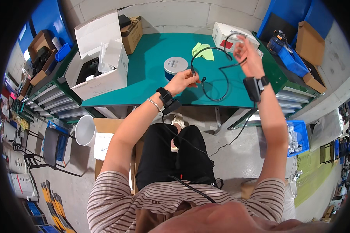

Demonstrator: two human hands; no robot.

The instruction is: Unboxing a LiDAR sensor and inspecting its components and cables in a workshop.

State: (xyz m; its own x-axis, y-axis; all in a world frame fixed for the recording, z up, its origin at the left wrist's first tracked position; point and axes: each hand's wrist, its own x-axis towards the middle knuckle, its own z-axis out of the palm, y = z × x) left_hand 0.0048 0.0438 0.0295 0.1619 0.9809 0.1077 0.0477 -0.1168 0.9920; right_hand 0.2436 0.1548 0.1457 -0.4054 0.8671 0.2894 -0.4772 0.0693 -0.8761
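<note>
A black cable (214, 100) hangs in loops between my two hands above the green table. My left hand (184, 81) is closed, its thumb and fingers pinching a part of the cable near a connector end. Farther right and higher, my right hand (249, 56) has its fingers curled, with the cable running past the fingertips and palm. Just beyond my left hand stands a round tin (175, 65) with a silvery lid and dark blue side. A yellow-green cloth (203, 51) lies crumpled on the table behind the cable.
An open white box (105, 79) with dark contents stands on the table's left, a brown carton (131, 35) behind it. A white box (229, 35) sits at the back right. Drawer cabinets flank the green table (155, 44). A thin wire links my wrist devices toward my lap.
</note>
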